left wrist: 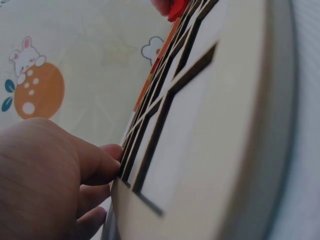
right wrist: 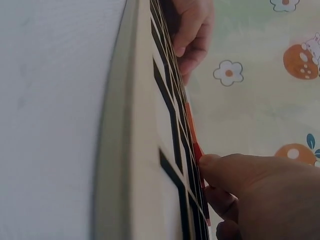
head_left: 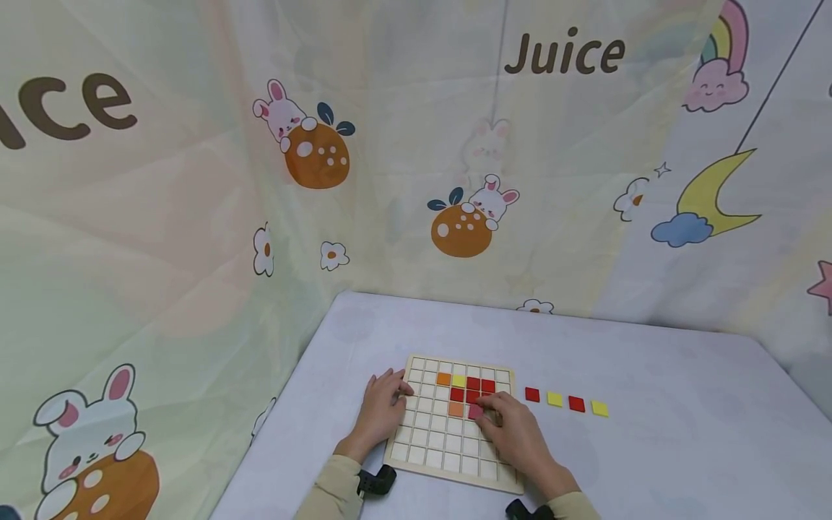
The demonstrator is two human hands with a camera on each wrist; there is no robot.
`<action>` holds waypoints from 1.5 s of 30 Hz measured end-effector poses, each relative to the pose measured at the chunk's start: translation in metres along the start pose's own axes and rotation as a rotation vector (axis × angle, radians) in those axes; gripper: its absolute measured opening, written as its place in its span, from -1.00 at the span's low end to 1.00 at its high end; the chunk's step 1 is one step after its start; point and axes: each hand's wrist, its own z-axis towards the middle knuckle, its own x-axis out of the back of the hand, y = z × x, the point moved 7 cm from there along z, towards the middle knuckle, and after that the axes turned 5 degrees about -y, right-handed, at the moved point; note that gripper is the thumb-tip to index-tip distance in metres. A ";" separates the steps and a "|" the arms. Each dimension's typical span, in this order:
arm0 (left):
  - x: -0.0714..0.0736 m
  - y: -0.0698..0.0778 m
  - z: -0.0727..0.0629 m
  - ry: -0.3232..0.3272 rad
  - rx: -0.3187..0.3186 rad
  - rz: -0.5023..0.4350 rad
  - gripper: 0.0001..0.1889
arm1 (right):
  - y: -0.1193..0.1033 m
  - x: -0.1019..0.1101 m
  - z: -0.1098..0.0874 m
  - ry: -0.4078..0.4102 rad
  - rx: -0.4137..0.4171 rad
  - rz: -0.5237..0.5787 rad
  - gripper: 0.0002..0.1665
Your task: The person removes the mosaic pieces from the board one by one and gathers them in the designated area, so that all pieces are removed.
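Right grip [head_left: 518, 433], pinkish-red tile [head_left: 474, 412] at its tips, over gridded board [head_left: 435, 439]

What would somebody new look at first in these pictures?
Probably the bunnies leaning on spotted orange fruits, printed on the cloth walls. Next, the red, orange and yellow tiles on the upper half of the pale grid board, and four more tiles, red and yellow, in a row to its right.

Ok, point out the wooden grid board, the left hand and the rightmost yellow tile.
Wooden grid board [head_left: 436, 439]: head view, on a bare white cell.
Left hand [head_left: 380, 409]: head view, on the back of the hand.
Rightmost yellow tile [head_left: 599, 409]: head view, middle of its top face.
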 end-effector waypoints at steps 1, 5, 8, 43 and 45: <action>0.000 0.001 0.000 0.002 -0.005 0.001 -0.80 | 0.001 0.000 0.000 -0.004 -0.003 -0.010 -0.64; 0.000 0.001 0.000 0.000 0.001 -0.005 -0.80 | 0.006 0.002 0.000 -0.017 -0.032 -0.025 -0.65; 0.000 0.001 0.000 -0.001 0.005 -0.009 -0.81 | 0.010 0.004 0.000 -0.035 -0.055 -0.025 -0.65; 0.000 0.001 0.000 0.009 -0.006 -0.010 -0.79 | 0.044 0.036 0.000 -0.048 -0.094 0.000 -0.71; 0.000 0.000 0.000 0.004 0.002 -0.010 -0.79 | 0.049 0.039 0.000 -0.050 -0.104 0.002 -0.71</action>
